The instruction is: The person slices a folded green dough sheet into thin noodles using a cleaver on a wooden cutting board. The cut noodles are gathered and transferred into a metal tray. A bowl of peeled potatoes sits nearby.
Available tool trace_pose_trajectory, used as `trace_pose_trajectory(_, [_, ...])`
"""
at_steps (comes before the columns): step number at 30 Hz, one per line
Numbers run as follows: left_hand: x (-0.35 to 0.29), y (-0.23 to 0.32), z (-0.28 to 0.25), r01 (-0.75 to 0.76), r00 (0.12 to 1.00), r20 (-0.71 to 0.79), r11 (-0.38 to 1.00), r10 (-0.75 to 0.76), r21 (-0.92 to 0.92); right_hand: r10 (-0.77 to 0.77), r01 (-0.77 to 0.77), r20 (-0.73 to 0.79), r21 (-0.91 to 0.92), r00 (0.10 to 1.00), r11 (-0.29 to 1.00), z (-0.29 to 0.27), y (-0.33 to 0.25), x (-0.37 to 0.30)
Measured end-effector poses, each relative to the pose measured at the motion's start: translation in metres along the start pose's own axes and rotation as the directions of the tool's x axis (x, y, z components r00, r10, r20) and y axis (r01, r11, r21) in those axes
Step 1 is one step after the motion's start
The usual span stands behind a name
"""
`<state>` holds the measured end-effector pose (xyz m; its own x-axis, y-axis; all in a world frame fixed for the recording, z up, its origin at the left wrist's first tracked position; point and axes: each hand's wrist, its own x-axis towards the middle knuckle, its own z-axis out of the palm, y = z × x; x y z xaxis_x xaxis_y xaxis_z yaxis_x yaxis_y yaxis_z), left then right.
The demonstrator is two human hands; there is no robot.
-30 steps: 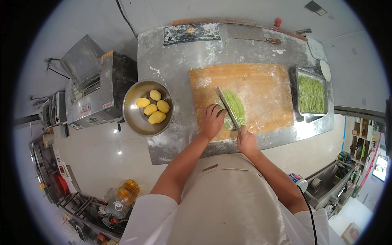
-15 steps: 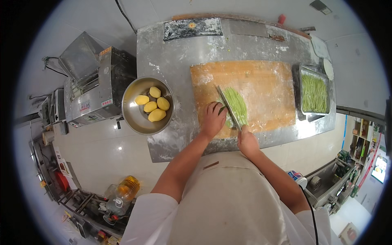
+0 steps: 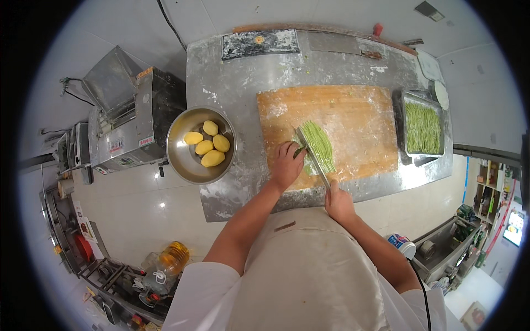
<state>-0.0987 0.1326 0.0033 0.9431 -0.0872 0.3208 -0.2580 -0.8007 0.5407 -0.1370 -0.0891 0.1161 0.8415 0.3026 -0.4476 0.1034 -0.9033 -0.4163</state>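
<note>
A large wooden cutting board (image 3: 364, 132) dusted with white flour lies before me. In my right hand (image 3: 339, 203) is the handle of a kitchen knife (image 3: 314, 158), its long blade slanting away to the upper left. Just left of the blade my left hand (image 3: 287, 165) rests with curled fingers on a green piece (image 3: 299, 151). Fingers and blade hide most of that piece, so its kind cannot be made out. Along the blade's right side lies a bunch of thin light-green strips (image 3: 320, 144), side by side.
Left of the board stands a steel bowl (image 3: 175, 160) holding several peeled potatoes (image 3: 213, 159). A metal tray (image 3: 407, 124) of similar green strips is at the right. The floury steel table (image 3: 232, 83) meets a boxy metal machine (image 3: 130, 121) on the left.
My right hand and the knife handle have shifted slightly right and toward me, and the blade tip has drawn back. My left hand stays nearly in place on the green piece.
</note>
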Motion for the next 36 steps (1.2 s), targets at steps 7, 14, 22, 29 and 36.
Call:
trace_pose_trajectory(7, [0.001, -0.001, 0.003, 0.008, 1.000, -0.008, 1.000, -0.008, -0.010, 0.033, -0.032, -0.038, 0.028, 0.999, 0.999, 0.022, -0.010, 0.036])
trace_pose_trajectory(14, [0.002, 0.001, -0.001, -0.006, 0.999, -0.049, 1.000, 0.005, -0.005, -0.031, 0.033, -0.098, 0.025, 0.995, 0.999, 0.012, -0.006, 0.033])
trace_pose_trajectory(22, [0.004, 0.003, -0.004, -0.015, 0.999, -0.047, 1.000, 0.015, 0.008, 0.051, -0.051, 0.035, 0.004, 0.998, 0.999, 0.002, -0.007, 0.003])
trace_pose_trajectory(29, [-0.003, -0.002, 0.004, -0.008, 0.999, -0.039, 1.000, 0.008, 0.004, -0.010, 0.012, -0.071, 0.026, 0.997, 1.000, 0.028, -0.012, 0.036])
trace_pose_trajectory(36, [0.000, -0.002, -0.001, -0.006, 1.000, -0.027, 1.000, 0.007, 0.013, -0.019, 0.024, -0.069, 0.071, 0.997, 0.997, 0.006, -0.011, 0.025])
